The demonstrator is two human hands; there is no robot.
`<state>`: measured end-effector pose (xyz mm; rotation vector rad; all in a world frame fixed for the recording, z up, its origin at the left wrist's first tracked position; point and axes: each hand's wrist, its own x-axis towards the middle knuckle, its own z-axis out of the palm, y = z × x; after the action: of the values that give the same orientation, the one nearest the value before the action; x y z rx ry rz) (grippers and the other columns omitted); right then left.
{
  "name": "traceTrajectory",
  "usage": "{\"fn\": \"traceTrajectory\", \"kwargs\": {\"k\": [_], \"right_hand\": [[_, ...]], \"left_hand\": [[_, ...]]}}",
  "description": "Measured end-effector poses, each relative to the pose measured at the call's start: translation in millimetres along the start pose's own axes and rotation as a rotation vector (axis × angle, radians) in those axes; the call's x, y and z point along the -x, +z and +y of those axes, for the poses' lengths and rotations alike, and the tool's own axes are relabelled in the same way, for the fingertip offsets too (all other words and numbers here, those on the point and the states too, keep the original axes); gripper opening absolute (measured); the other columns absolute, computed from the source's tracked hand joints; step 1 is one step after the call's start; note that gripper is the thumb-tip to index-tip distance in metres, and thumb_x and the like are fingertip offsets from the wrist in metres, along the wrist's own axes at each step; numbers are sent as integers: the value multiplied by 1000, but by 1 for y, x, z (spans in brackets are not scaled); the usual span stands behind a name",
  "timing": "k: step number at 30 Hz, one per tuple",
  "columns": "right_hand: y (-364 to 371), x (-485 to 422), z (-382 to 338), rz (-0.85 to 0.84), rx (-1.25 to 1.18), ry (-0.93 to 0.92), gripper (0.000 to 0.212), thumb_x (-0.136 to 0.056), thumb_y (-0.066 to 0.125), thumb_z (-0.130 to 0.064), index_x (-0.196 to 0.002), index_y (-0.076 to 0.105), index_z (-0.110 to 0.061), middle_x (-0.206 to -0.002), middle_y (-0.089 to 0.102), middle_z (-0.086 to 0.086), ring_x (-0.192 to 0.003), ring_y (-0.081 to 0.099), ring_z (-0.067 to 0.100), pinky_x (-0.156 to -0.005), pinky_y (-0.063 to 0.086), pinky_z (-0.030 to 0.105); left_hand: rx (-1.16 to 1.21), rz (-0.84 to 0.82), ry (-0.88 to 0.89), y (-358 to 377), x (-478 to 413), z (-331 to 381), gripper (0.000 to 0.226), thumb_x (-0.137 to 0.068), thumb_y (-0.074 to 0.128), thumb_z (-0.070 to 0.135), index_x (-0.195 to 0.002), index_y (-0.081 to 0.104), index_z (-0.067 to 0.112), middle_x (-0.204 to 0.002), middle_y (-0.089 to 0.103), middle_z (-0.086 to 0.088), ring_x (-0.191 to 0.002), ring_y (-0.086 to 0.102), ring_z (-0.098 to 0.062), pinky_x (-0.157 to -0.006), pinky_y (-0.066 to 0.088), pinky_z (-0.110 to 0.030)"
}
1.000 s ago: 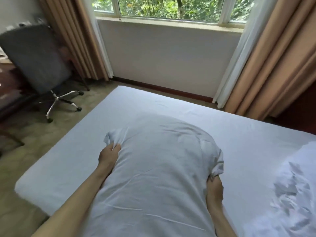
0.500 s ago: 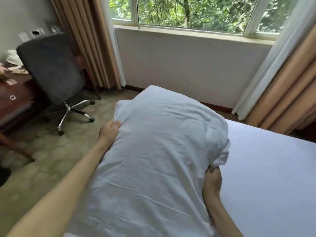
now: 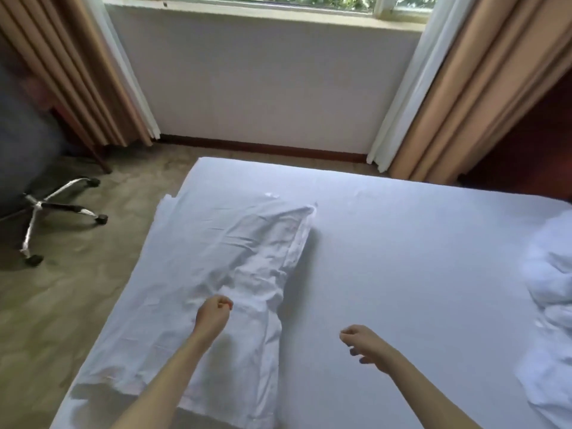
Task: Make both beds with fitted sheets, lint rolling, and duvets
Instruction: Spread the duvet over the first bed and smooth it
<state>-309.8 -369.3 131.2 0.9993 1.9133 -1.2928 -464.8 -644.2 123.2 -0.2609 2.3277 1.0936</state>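
White cloth (image 3: 247,258), flat and creased, is lying along the left half of the sheeted bed (image 3: 402,243). The left hand (image 3: 213,315) is sitting at its bunched middle, fingers curled tight; whether they are pinching fabric I cannot tell. The right hand (image 3: 360,340) is hanging over the bed's centre, fingers loosely curled, holding nothing. Seemingly the cloth is being spread; next, both hands are needing 2 corners to pull it square.

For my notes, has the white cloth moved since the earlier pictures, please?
Yes. The cloth came down: it hid the far left corner of the bed, and now lies flat short of it.
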Motion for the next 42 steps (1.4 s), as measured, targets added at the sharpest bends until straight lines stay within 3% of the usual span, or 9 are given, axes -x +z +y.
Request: {"fn": "traceTrajectory", "kwargs": {"k": [3, 12, 19, 22, 26, 33, 37, 40, 42], "right_hand": [[-44, 5, 44, 143, -100, 27, 27, -91, 46, -15, -109, 54, 5, -89, 42, 2, -75, 39, 16, -57, 29, 24], [-252, 74, 246, 570, -337, 34, 29, -94, 50, -19, -122, 56, -12, -108, 57, 2, -96, 53, 16, -72, 41, 21], [-456, 108, 456, 802, -473, 88, 36, -93, 55, -21, -127, 54, -7, -127, 58, 11, -113, 56, 23, -76, 34, 20], [-531, 140, 532, 892, -524, 135, 36, -88, 57, -40, -114, 59, -15, -110, 59, 5, -109, 54, 24, -73, 38, 24], [-622, 160, 619, 997, -555, 192, 50, -92, 59, -33, -134, 46, -8, -138, 46, 11, -128, 43, 27, -99, 36, 32], [-771, 114, 713, 1121, -392, 239, 93, -75, 74, -46, -147, 24, -15, -151, 27, 9, -138, 28, 28, -110, 30, 46], [-840, 60, 747, 1050, -307, 364, 127, -58, 76, -68, -151, 0, -25, -157, 0, -1, -145, 6, 27, -115, 17, 51], [-846, 7, 757, 1097, -235, 485, 134, -45, 73, -79, -148, 17, -14, -150, 25, 9, -136, 29, 33, -109, 32, 45], [-832, -32, 771, 1122, -286, 414, 123, -45, 69, -82, -141, 34, -14, -139, 46, 9, -126, 46, 30, -104, 40, 41]], "left_hand": [[-31, -119, 84, 66, 18, 42, 24, -88, 45, 0, -79, 62, 14, -92, 65, -11, -91, 63, -30, -79, 48, -32], [-120, -445, 373, 328, 119, 194, 20, -90, 48, 2, -86, 64, 13, -94, 67, -6, -81, 66, -23, -69, 46, -29], [-97, -584, 401, 583, 231, 277, 12, -95, 50, 15, -100, 61, 13, -104, 65, -5, -88, 65, -18, -65, 44, -28], [-168, -698, 348, 676, 275, 305, 17, -96, 52, 25, -107, 54, 13, -115, 61, -10, -94, 61, -21, -66, 43, -29], [-180, -781, 276, 767, 312, 340, 67, -75, 60, 59, -129, 42, 23, -137, 46, -7, -120, 48, -24, -84, 42, -37], [-113, -638, 120, 908, 272, 384, 139, -29, 72, 83, -146, 7, 42, -153, 16, 12, -140, 24, -25, -106, 34, -50], [-235, -327, -5, 974, 239, 390, 152, -17, 77, 80, -137, -14, 60, -154, 0, -25, -140, 12, -47, -110, 20, -61], [-193, -278, -41, 1004, 199, 378, 159, -21, 89, 63, -136, -20, 58, -156, -2, -20, -141, 16, -42, -110, 24, -59], [-80, -355, 9, 1015, 173, 364, 164, -20, 95, 50, -142, -14, 46, -152, 23, -6, -133, 36, -32, -107, 34, -53]]}}
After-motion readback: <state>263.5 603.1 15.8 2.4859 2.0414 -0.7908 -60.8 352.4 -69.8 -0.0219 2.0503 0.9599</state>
